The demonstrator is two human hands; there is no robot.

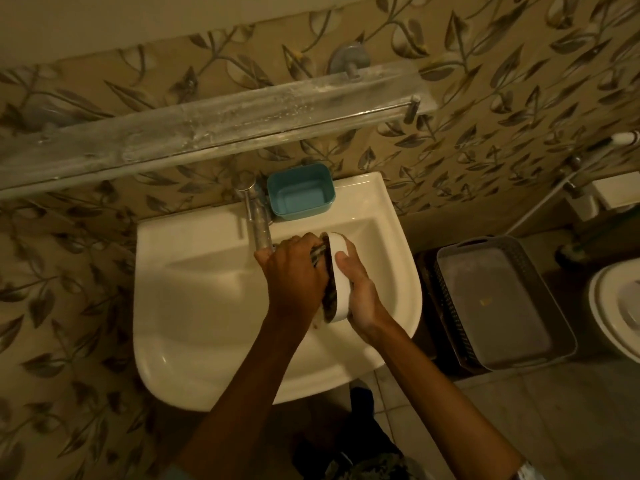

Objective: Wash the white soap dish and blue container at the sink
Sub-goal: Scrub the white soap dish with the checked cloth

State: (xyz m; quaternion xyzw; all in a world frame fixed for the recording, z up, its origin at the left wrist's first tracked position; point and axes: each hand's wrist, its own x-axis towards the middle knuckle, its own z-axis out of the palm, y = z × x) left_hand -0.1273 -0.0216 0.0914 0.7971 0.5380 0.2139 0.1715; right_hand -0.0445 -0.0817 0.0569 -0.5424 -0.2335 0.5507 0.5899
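The white soap dish (pixel 340 271) stands on its edge over the basin of the white sink (pixel 194 306), its open side facing left. My right hand (pixel 360 289) grips the dish from its outer side. My left hand (pixel 294 275) presses a dark scrubbing pad (pixel 318 255) against the dish's inside. The blue container (pixel 300 192) sits empty and upright on the sink's back ledge, just right of the metal tap (pixel 256 216). The inside of the dish is mostly hidden by my left hand.
A frosted glass shelf (pixel 207 129) juts out from the leaf-patterned wall above the sink. A grey plastic basket (pixel 498 303) stands on the floor to the right of the sink. A white lidded bucket (pixel 620 306) sits at the right edge.
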